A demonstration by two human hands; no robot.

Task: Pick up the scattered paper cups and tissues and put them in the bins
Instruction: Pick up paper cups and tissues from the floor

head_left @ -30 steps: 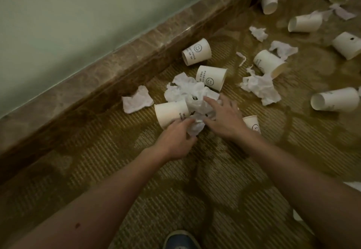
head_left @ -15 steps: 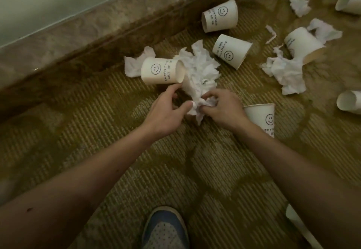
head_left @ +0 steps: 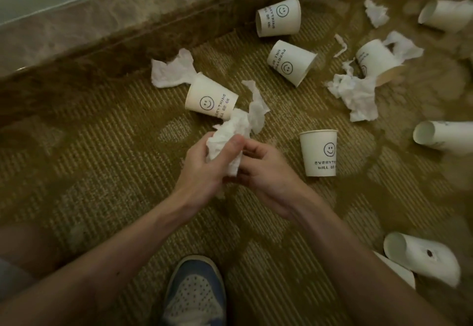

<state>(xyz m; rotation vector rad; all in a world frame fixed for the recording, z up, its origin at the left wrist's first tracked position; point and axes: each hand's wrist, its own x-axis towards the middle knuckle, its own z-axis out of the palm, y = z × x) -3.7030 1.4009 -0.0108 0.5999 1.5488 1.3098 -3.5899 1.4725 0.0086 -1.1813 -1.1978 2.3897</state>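
Both forearms come in from the bottom edge & meet mid-frame, just above the carpet [head_left: 102, 146]. L hand [head_left: 202, 169] is curled round a crumpled tissue wad [head_left: 238, 131], thumb laid across the front, fingers wrapped behind; a loose tail of the wad sticks up & to the R. R hand [head_left: 266, 172] sits knuckle to knuckle against it, fingers bent, tips pinching the wad's lower end. A marble ledge [head_left: 128, 18] runs diagonally along the far side. A blue shoe [head_left: 194, 292] shows below, betw. the arms. Nearest cup [head_left: 211, 100] lies on its side just behind the wad, smiley up, w/ a flat tissue [head_left: 171, 72] touching its far end by the ledge. Another smiley cup [head_left: 318, 153] is just R of the R hand; can't tell if it stands or lies. Two more cups [head_left: 279, 17] [head_left: 290, 62] lie on their sides further back. A big torn tissue [head_left: 355, 95] lies against a tipped cup [head_left: 376, 62], approx. upper R. A side-lying cup [head_left: 442, 138] at the R edge shows a pale open mouth; a dented cup [head_left: 422, 259] lower R has a dark spot on its wall. A small tissue scrap [head_left: 376, 13] & a thin strip [head_left: 341, 45] lie near the top R.
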